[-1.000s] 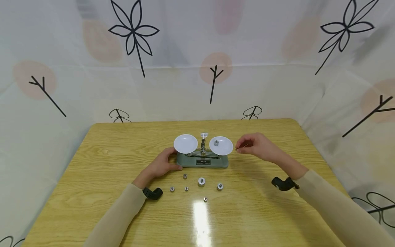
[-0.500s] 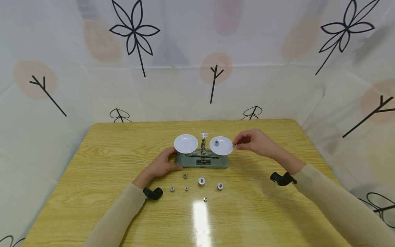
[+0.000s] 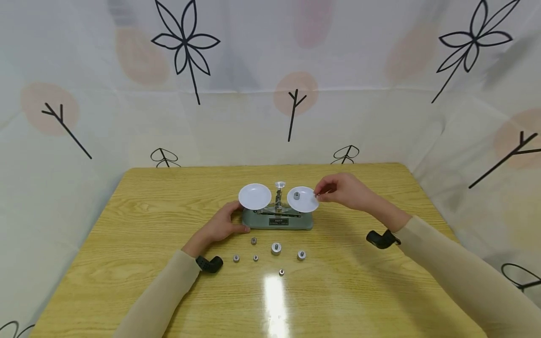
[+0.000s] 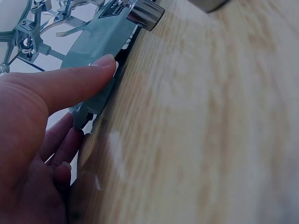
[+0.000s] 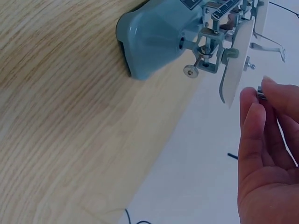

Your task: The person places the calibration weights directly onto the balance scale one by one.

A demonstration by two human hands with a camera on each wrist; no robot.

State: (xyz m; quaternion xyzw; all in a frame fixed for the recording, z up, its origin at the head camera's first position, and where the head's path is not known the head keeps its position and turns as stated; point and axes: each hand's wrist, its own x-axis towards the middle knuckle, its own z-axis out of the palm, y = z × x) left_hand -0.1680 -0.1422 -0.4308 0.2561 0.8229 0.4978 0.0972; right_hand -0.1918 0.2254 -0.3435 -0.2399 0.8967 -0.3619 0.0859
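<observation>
A balance scale (image 3: 276, 221) with a green base and two white pans stands on the table. My left hand (image 3: 220, 224) grips the left end of its base, thumb along the front and fingers behind, as the left wrist view shows. Over the right rim of the right pan (image 3: 306, 204), my right hand (image 3: 344, 190) pinches a small metal weight (image 5: 261, 93) between thumb and fingertips. Another metal weight (image 3: 297, 195) sits on that pan. Nothing lies on the left pan (image 3: 254, 196).
Several metal weights of different sizes stand on the wooden table (image 3: 169, 202) in front of the scale. The largest weight (image 3: 276, 249) is near the middle, with a smaller weight (image 3: 301, 255) to its right. A patterned white cloth (image 3: 236, 126) hangs behind the table.
My right hand has moved left with the small weight, from beside the right pan to over its rim. The left hand has stayed on the base.
</observation>
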